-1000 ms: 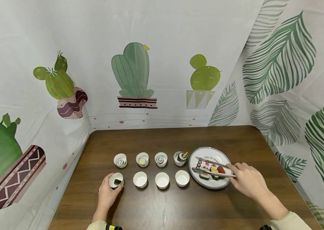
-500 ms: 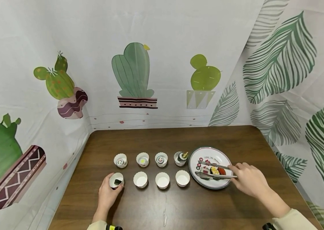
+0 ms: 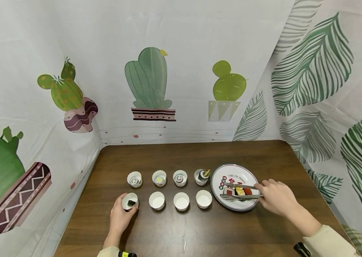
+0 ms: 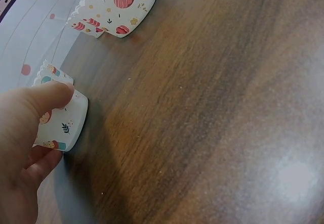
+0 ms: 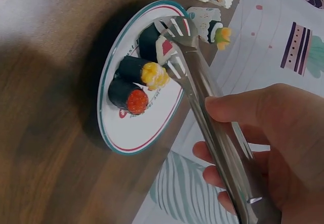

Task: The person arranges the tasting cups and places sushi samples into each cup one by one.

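Observation:
My left hand (image 3: 120,216) holds a white scalloped paper cup (image 4: 58,125) between thumb and fingers, at the left end of the near row. Inside the cup lies a small dark sushi piece (image 3: 131,203). Metal tongs (image 5: 217,143) are gripped in my right hand (image 3: 277,200), their pronged tips reaching over a round white plate (image 3: 246,175). Three seaweed-wrapped sushi rolls sit there: one white with a red centre (image 5: 164,48), one topped yellow (image 5: 155,75), one topped red-orange (image 5: 137,102). In the right wrist view the tips stand on either side of the white-and-red roll.
In the far row, several cups hold sushi, among them a roll with a yellow stick (image 3: 204,174) poking out. Three bare cups, one of them the middle cup (image 3: 181,202), fill the near row. A printed cloth (image 3: 194,28) hangs behind the brown table (image 3: 155,235).
The tongs have moved a little right and toward me over the plate, and their tips have drawn closer together around the white-and-red roll. My left hand and its cup stay put.

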The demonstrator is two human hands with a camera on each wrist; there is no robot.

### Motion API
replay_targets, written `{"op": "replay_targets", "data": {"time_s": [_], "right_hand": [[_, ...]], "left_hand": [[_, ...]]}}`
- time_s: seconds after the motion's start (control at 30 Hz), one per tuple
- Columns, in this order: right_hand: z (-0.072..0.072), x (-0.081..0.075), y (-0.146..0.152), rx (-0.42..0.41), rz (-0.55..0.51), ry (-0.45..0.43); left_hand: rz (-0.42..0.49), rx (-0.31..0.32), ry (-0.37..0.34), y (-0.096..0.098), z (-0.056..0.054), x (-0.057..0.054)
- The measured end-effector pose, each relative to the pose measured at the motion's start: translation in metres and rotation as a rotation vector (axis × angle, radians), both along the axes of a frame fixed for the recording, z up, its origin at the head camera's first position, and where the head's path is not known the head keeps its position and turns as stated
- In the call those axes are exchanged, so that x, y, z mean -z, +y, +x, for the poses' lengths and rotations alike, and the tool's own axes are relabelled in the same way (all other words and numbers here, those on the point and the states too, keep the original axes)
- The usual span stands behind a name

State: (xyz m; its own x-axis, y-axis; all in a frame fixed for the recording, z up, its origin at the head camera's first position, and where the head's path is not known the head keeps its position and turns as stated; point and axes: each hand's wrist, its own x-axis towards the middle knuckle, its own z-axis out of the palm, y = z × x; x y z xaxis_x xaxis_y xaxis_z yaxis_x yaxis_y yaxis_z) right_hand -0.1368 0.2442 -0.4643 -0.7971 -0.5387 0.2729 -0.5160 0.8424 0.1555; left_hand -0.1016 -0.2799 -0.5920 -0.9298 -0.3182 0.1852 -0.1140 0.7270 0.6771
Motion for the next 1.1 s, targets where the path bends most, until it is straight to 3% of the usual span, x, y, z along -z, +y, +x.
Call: {"op": "replay_targets", "data": {"time_s": [0.6,1.1], "right_hand": [[-0.004,-0.012,-0.01,0.042,0.058,-0.094],[-0.003,-0.012,-0.01,0.02,0.091,-0.085]], "left_hand": [[-0.005,0.0,0.016,0.0,0.0,0.003],[-0.005,0.001,0.017,-0.001,0.001,0.004]]}}
